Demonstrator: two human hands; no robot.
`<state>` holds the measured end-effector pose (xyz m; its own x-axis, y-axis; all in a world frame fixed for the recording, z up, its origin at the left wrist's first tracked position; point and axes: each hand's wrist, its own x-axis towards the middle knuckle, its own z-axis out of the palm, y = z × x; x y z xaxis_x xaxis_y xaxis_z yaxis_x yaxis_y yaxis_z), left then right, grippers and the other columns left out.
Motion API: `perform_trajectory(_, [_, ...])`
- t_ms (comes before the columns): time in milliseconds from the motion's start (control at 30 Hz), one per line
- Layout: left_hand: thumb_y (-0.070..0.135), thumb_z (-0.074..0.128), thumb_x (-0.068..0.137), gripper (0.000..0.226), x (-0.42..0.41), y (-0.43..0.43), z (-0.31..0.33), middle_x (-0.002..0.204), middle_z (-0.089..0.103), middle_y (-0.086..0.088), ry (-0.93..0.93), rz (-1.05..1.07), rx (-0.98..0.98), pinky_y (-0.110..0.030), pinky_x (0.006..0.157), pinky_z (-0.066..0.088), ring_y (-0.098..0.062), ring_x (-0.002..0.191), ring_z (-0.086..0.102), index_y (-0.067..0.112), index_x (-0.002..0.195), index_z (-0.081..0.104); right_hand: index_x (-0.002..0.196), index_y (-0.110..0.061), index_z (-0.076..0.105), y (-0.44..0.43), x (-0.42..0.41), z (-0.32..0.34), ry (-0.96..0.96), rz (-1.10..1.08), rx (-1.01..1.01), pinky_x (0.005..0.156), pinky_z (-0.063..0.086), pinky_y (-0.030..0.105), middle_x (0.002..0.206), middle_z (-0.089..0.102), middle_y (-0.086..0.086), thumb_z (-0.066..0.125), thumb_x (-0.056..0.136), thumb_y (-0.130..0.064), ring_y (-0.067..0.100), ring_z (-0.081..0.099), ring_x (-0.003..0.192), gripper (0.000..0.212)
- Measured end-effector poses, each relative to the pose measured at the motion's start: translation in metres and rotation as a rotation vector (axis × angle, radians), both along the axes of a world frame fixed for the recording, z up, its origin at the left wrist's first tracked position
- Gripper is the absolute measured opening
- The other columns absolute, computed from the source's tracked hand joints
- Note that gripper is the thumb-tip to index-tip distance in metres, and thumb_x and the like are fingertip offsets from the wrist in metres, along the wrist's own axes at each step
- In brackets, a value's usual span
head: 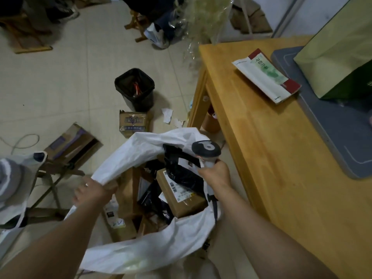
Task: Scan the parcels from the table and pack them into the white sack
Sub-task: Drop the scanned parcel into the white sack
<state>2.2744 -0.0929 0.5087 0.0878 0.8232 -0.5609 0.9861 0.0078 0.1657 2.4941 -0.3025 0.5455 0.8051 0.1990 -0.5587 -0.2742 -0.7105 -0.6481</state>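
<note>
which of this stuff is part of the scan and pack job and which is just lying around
Job: white sack, gripped by left hand; scanner in right hand; brown box and black bag inside the sack; white envelope on the table.
Lying about: black bin, cardboard box and paper scraps on the floor.

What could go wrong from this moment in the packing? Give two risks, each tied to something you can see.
1. The right hand grips the grey-and-white handheld scanner over the open white plastic sack; a slip could drop it among the parcels.
2. Only the left hand holds up the sack's rim; the near edge sags, so the mouth might fold shut.
</note>
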Motion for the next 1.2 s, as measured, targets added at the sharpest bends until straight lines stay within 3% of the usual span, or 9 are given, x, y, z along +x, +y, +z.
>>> perform_trajectory(200, [0.022,0.074,0.083,0.074,-0.005,0.051,-0.058,0.129,0.049,-0.029,-0.122,0.111,-0.201,-0.054,0.101,0.041,-0.044,0.117,0.051,0.0,0.141,0.035,0.068,-0.026,0.047,0.01,-0.013,-0.015,-0.061,-0.066,-0.079,0.071,0.046,0.03,0.07,0.056,-0.008,0.074,0.078,-0.013,0.022,0.058,0.075,0.031])
perform_trajectory(300, [0.014,0.053,0.096,0.027,-0.006,0.057,-0.066,0.087,0.055,-0.015,-0.064,-0.147,-0.143,-0.035,0.068,0.045,-0.025,0.077,0.055,-0.004,0.116,0.055,0.07,-0.023,0.047,0.009,-0.018,-0.021,-0.083,-0.052,-0.137,0.071,0.049,0.032,0.074,0.059,0.0,0.069,0.076,-0.006,0.027,0.061,0.079,0.028])
perform_trajectory(400, [0.022,0.048,0.099,0.026,0.001,0.052,-0.049,0.069,0.052,-0.003,-0.18,-0.324,-0.06,-0.027,0.054,0.035,-0.015,0.061,0.049,0.001,0.099,0.064,0.077,-0.018,0.053,0.008,-0.024,-0.016,-0.057,-0.085,-0.124,0.077,0.052,0.036,0.078,0.061,0.004,0.07,0.075,-0.004,0.03,0.063,0.085,0.022])
perform_trajectory(500, [0.027,0.049,0.099,0.032,0.019,0.061,-0.009,0.074,0.061,-0.012,-0.313,-0.303,-0.06,-0.03,0.059,0.041,-0.027,0.067,0.058,0.003,0.086,0.066,0.095,-0.007,0.063,0.012,-0.021,0.007,0.005,-0.144,-0.089,0.073,0.053,0.036,0.082,0.065,0.007,0.072,0.075,-0.007,0.027,0.064,0.081,0.022])
perform_trajectory(600, [0.025,0.053,0.097,0.038,0.027,0.065,0.033,0.068,0.058,-0.016,-0.461,-0.243,-0.044,-0.031,0.055,0.034,-0.026,0.067,0.053,0.004,0.066,0.06,0.081,-0.004,0.062,0.004,-0.001,0.055,-0.094,-0.148,-0.102,0.063,0.045,0.031,0.073,0.06,0.009,0.069,0.077,-0.001,0.026,0.06,0.072,0.009])
perform_trajectory(800, [0.023,0.065,0.091,0.013,0.031,0.073,0.087,0.071,0.058,-0.003,-0.706,0.226,-0.055,-0.027,0.063,0.038,-0.015,0.064,0.051,0.011,0.088,0.064,0.084,-0.011,0.059,0.001,0.041,0.115,-0.37,-0.165,0.028,0.07,0.046,0.033,0.076,0.06,0.0,0.07,0.071,-0.005,0.024,0.059,0.077,0.018])
perform_trajectory(933, [0.019,0.064,0.091,0.028,0.019,0.063,0.057,0.103,0.067,-0.02,-0.551,0.038,-0.05,-0.028,0.066,0.044,-0.031,0.088,0.063,-0.001,0.111,0.067,0.087,-0.004,0.06,0.015,0.018,0.061,-0.19,-0.07,-0.049,0.07,0.042,0.033,0.088,0.061,0.011,0.068,0.077,-0.002,0.03,0.063,0.091,0.014])
perform_trajectory(1033, [0.015,0.056,0.096,0.02,0.012,0.054,0.025,0.085,0.062,-0.017,-0.402,-0.182,-0.022,-0.027,0.06,0.036,-0.031,0.078,0.059,0.002,0.09,0.07,0.099,-0.003,0.06,0.007,-0.003,0.031,-0.084,-0.042,-0.106,0.075,0.042,0.033,0.097,0.062,0.014,0.067,0.081,-0.003,0.034,0.06,0.101,0.019])
perform_trajectory(1200, [0.017,0.057,0.092,0.034,0.009,0.104,0.041,0.07,0.053,-0.019,-0.475,0.041,0.228,-0.035,0.066,0.042,-0.03,0.072,0.053,0.008,0.059,0.05,0.079,-0.019,0.051,0.029,0.038,0.091,-0.312,-0.142,0.06,0.066,0.044,0.026,0.072,0.052,-0.011,0.068,0.073,-0.006,0.016,0.055,0.072,0.022])
